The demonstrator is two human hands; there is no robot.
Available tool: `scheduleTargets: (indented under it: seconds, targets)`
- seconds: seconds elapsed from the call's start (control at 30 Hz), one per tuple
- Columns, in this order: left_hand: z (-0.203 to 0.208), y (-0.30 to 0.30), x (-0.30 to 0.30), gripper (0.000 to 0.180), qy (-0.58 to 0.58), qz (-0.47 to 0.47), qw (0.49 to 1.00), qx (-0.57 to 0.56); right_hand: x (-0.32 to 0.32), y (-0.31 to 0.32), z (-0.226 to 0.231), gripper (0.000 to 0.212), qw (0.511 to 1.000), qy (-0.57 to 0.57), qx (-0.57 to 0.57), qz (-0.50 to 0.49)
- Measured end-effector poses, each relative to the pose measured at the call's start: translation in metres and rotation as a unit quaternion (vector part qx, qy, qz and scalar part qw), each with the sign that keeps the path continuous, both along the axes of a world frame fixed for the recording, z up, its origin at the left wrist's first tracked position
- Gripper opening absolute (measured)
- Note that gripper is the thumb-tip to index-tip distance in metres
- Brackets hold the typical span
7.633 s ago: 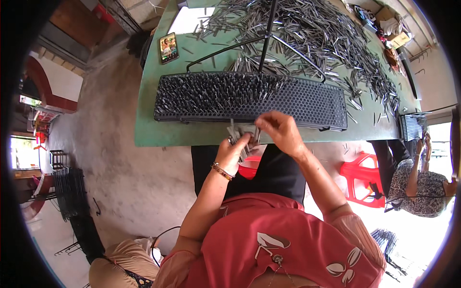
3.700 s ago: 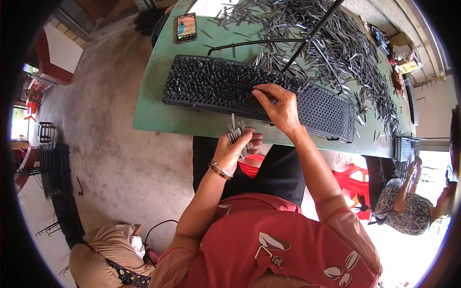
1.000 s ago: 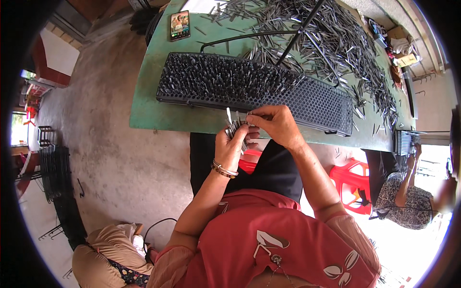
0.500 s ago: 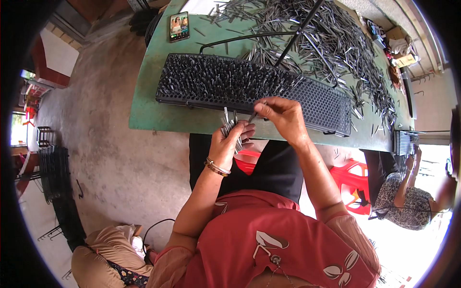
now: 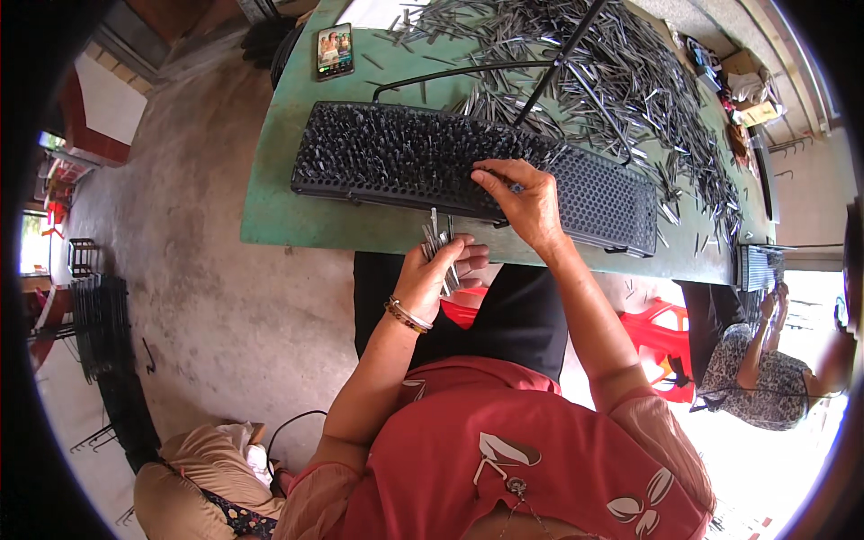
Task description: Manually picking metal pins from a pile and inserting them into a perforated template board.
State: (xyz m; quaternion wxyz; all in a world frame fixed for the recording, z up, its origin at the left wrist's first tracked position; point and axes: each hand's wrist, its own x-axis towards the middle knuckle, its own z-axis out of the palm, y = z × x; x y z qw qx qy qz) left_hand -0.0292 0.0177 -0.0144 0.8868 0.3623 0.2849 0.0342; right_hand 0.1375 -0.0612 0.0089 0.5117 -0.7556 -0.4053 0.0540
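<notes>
A bunch of thin grey metal strips (image 5: 438, 241) is gripped in my left hand (image 5: 430, 274), just below the table's front edge. My right hand (image 5: 526, 200) is over a long black rack (image 5: 603, 200) full of round holes, thumb and fingertips pinched together at its front part. Whatever sits between those fingertips is too small and dark to make out. Many short strips (image 5: 387, 144) stand upright in the rack's left and middle holes, while the holes at its right end show bare.
A big heap of loose metal strips (image 5: 621, 90) covers the far right of the green table (image 5: 270, 202). Black rods (image 5: 468, 72) rise behind the rack. A phone (image 5: 335, 51) lies at the far left. Another person (image 5: 756, 373) works at the right, near a red stool (image 5: 652, 333).
My right hand has moved from beside the left hand up onto the rack, carrying a strip away from the bunch. My left hand has shifted slightly right.
</notes>
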Motion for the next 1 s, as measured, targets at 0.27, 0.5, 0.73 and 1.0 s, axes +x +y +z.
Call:
scheduleTargets:
  seconds: [0.27, 0.5, 0.73, 1.0]
  targets:
    - [-0.001, 0.000, -0.001, 0.027, 0.002, -0.008, 1.000, -0.006, -0.003, 0.000, -0.005, 0.018, 0.998, -0.050, 0.007, -0.034]
    - [-0.003, -0.001, -0.001, 0.026, 0.000, -0.010, 1.000, -0.005, -0.010, 0.001, -0.008, 0.018, 0.996, -0.039, 0.024, -0.073]
    - [-0.003, -0.002, -0.002, 0.026, 0.001, -0.015, 1.000, -0.009, -0.007, -0.003, -0.007, 0.017, 0.998, -0.064, 0.012, -0.024]
    - [-0.005, -0.004, -0.002, 0.026, -0.006, -0.019, 1.000, -0.011, -0.008, -0.001, -0.010, 0.017, 0.996, -0.065, 0.023, -0.050]
